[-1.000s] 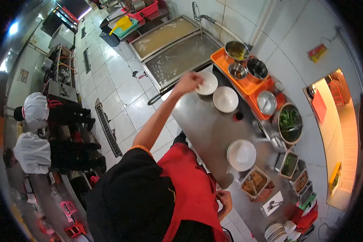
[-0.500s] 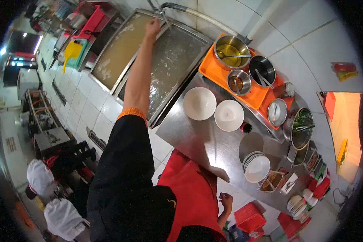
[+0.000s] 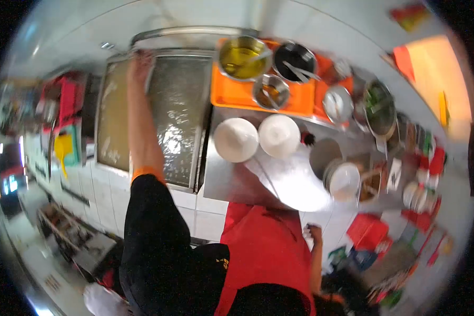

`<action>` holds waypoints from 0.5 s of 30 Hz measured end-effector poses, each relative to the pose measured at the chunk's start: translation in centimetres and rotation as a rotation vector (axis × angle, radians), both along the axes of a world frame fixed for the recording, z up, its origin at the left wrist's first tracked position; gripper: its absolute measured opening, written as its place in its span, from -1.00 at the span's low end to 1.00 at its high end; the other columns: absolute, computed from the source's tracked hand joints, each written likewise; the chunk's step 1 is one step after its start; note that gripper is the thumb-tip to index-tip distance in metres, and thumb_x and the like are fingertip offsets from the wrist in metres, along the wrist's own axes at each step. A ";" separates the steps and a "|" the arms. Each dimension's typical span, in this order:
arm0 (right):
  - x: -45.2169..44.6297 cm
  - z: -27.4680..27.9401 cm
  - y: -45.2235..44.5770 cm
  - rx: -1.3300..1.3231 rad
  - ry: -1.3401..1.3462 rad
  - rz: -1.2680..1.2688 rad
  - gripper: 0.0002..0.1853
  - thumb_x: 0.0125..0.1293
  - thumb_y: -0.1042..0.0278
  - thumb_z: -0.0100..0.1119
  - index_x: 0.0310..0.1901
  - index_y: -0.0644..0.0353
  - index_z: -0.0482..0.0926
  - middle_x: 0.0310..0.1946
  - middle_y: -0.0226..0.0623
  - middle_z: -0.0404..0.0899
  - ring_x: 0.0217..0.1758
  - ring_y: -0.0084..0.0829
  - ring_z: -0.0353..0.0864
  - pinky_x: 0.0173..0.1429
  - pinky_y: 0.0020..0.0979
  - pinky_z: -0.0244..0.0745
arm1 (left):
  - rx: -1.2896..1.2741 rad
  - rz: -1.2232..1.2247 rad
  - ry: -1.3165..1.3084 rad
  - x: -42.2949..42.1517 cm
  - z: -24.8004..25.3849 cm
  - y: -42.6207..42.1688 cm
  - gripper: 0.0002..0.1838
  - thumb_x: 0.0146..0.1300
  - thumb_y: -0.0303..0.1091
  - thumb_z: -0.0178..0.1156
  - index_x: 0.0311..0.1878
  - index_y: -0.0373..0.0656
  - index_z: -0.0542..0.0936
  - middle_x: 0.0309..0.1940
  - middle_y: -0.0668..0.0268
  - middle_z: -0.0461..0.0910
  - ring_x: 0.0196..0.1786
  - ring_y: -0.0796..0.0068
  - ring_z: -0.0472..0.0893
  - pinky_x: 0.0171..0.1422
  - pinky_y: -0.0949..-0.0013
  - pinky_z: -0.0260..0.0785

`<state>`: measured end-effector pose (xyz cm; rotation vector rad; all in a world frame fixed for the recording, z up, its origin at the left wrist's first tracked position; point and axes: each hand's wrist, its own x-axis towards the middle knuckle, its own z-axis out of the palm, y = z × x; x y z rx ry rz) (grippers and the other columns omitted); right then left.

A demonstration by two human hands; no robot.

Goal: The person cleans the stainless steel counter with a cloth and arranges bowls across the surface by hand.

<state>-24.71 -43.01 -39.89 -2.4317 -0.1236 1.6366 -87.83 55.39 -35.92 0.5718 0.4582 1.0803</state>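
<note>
My left arm stretches over two framed basins. At their far edge my left hand (image 3: 140, 62) is curled at the tap by the pipe's end; blur and the hand hide most of the tap. Cloudy tan liquid fills the left basin (image 3: 113, 116), and rippling greyish water fills the right one (image 3: 176, 121). My right hand (image 3: 313, 233) hangs low beside the red apron (image 3: 263, 242), fingers curled in with nothing seen in them. On the steel table (image 3: 234, 181) nearest me stand two white bowls, one on the left (image 3: 236, 139) and one on the right (image 3: 279, 136).
An orange tray (image 3: 221, 95) carries pots of yellow oil (image 3: 242, 58) and dark liquid (image 3: 295, 60). Stacked bowls (image 3: 345, 180) and a pan of greens (image 3: 379, 108) stand to the right. A red crate (image 3: 367, 231) sits below. Another person's white cap (image 3: 102, 300) shows at lower left.
My view has turned, so the basins and table now stand straighter. My left hand has reached further, to the tap. My right hand still hangs at my side.
</note>
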 end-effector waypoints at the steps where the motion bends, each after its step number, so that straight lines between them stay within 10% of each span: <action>1: -0.8 2.3 2.1 0.012 -0.019 -0.121 -0.72 0.41 0.21 0.09 -0.09 0.18 0.70 -0.37 -0.27 0.73 -0.49 -0.41 0.70 -0.51 -0.37 0.56 | -0.033 0.173 -0.017 0.4 -0.2 -0.1 -0.69 0.44 -0.14 0.23 0.08 -0.12 0.58 0.12 0.20 0.61 0.12 0.16 0.57 0.26 0.13 0.47; 3: -1.2 4.1 3.6 0.024 -0.050 -0.168 -0.60 0.48 0.03 0.12 -0.03 0.24 0.66 -0.27 -0.19 0.78 -0.44 -0.39 0.75 -0.49 -0.36 0.59 | -0.052 0.272 0.144 3.9 5.5 -3.2 -0.59 0.44 0.02 0.22 0.09 -0.12 0.57 -0.03 0.29 0.61 -0.02 0.21 0.58 0.33 0.09 0.42; 7: -2.3 5.7 6.2 0.034 -0.061 -0.178 -0.62 0.41 0.07 0.20 0.00 0.24 0.67 -0.24 -0.24 0.78 -0.38 -0.40 0.77 -0.42 -0.38 0.60 | -0.637 0.548 0.492 4.7 9.8 -2.9 -0.54 0.39 0.05 0.30 -0.05 -0.25 0.64 -0.40 0.17 0.68 -0.36 0.37 0.64 -0.24 0.31 0.55; 11: -3.0 7.5 9.5 -0.275 0.165 -0.002 -0.40 0.29 -0.20 0.25 0.10 0.20 0.67 -0.18 -0.22 0.78 -0.19 -0.31 0.74 -0.14 -0.21 0.68 | -0.434 0.078 0.446 -1.6 6.5 1.2 -0.49 0.35 0.11 0.30 -0.15 -0.27 0.66 -0.65 0.26 0.53 -0.56 0.42 0.47 -0.29 0.36 0.48; 15: -4.7 6.0 9.8 -0.212 0.237 0.349 -0.39 0.21 -0.19 0.30 -0.05 0.31 0.74 -0.16 -0.18 0.78 -0.19 -0.23 0.73 -0.13 -0.14 0.63 | -0.471 0.236 0.517 -0.2 7.3 0.5 -0.40 0.42 0.11 0.22 0.19 -0.27 0.46 -0.29 0.17 0.59 -0.23 0.33 0.58 -0.11 0.28 0.53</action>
